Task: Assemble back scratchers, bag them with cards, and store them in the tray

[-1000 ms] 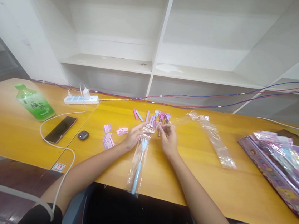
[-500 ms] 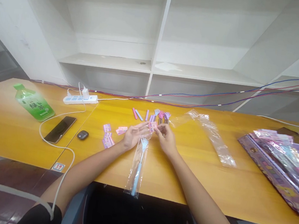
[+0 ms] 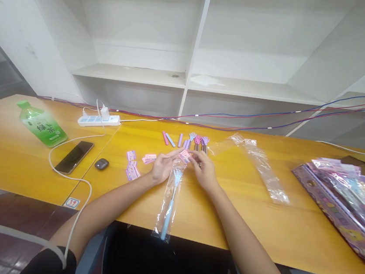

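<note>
A pink printed card [image 3: 185,156] is pinched by my right hand [image 3: 204,169] at the mouth of a clear plastic bag [image 3: 159,215]. My left hand [image 3: 162,167] is closed on the bag's upper end, its fingertips beside the card. Inside the bag lies a light blue stick with a small hand-shaped head [image 3: 168,214], its lower end past the table's front edge. Beyond my hands are hand-shaped heads in blue, pink [image 3: 197,140] and purple, next to several coloured tubes [image 3: 180,140]. Small printed cards [image 3: 131,170] lie left of my left hand.
Clear bags [image 3: 265,175] lie to the right, and a patterned box [image 3: 329,206] of packed bags stands at far right. On the left are a green bottle [image 3: 43,127], a phone [image 3: 74,157], a small black case [image 3: 101,164], a white cable and a power strip [image 3: 98,120].
The card between my hands has tilted and moved slightly down at the bag's mouth. Both hands remain in nearly the same place.
</note>
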`<state>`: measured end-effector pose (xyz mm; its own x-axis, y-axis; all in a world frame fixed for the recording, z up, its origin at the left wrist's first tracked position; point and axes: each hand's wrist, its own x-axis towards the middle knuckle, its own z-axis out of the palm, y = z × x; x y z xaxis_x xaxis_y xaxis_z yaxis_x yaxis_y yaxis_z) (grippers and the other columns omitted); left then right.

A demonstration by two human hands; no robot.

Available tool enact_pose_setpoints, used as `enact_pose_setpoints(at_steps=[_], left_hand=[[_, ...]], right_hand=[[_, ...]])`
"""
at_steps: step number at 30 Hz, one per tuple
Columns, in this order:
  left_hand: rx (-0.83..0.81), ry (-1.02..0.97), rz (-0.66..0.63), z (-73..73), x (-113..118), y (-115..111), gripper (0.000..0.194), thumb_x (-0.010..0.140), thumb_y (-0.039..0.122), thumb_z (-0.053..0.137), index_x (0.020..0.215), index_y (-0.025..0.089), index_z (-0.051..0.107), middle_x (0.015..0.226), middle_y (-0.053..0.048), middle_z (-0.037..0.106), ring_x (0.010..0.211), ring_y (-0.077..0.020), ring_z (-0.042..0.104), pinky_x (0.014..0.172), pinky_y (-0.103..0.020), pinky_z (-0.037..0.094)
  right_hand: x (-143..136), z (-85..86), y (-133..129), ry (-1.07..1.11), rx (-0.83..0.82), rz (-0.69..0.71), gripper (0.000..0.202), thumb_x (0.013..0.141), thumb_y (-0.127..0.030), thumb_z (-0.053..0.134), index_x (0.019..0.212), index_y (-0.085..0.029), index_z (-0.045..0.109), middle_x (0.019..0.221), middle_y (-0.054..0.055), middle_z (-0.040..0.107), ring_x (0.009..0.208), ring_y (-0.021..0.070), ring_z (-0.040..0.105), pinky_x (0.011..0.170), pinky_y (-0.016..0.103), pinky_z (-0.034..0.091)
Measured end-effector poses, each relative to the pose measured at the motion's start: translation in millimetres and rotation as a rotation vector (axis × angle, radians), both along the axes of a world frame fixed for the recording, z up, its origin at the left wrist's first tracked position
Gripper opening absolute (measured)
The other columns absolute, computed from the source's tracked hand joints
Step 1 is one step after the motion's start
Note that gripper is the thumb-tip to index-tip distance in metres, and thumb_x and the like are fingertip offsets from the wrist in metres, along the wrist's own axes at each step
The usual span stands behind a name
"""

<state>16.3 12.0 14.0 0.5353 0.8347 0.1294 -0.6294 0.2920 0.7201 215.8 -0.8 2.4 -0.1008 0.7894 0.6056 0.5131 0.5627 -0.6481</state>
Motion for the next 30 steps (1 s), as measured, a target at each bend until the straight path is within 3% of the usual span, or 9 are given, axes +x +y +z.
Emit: enact_pose_setpoints(at_steps=[11, 20, 30], left_hand=[[0.033, 0.032, -0.013, -3.7, 0.3, 0.8, 0.070, 0.083, 0.042, 0.052, 0.146, 0.013, 0.060, 0.158, -0.015, 0.053, 0.126, -0.0361, 0.061, 0.104, -0.049, 0.045], [0.053, -0.006, 0.047, 1.2, 1.7, 0.0, 0.068, 0.083, 0.041, 0.051, 0.144, 0.011, 0.062, 0.157, -0.013, 0.055, 0.152, -0.0366, 0.040, 0.121, -0.047, 0.036], [0.047, -0.013, 0.050, -0.5, 2.5, -0.4, 0.068, 0.083, 0.041, 0.051, 0.143, 0.010, 0.061, 0.159, -0.013, 0.053, 0.155, -0.0372, 0.036, 0.122, -0.048, 0.035]], right_hand=[[0.8, 0.5, -1.6, -0.086, -0.044, 0.045, 0.038, 0.108, -0.042, 0.045, 0.135, -0.031, 0.070, 0.097, 0.007, 0.056, 0.086, 0.0228, 0.057, 0.085, 0.040, 0.052], [-4.3, 5.4, -9.6, -0.013, -0.070, 0.068, 0.035, 0.106, -0.037, 0.049, 0.137, -0.029, 0.065, 0.097, 0.005, 0.055, 0.083, 0.0210, 0.055, 0.081, 0.037, 0.050], [-4.7, 6.2, -9.8, -0.011, -0.100, 0.091, 0.035, 0.105, -0.036, 0.048, 0.133, -0.030, 0.069, 0.092, 0.004, 0.052, 0.084, 0.0226, 0.054, 0.081, 0.037, 0.048]])
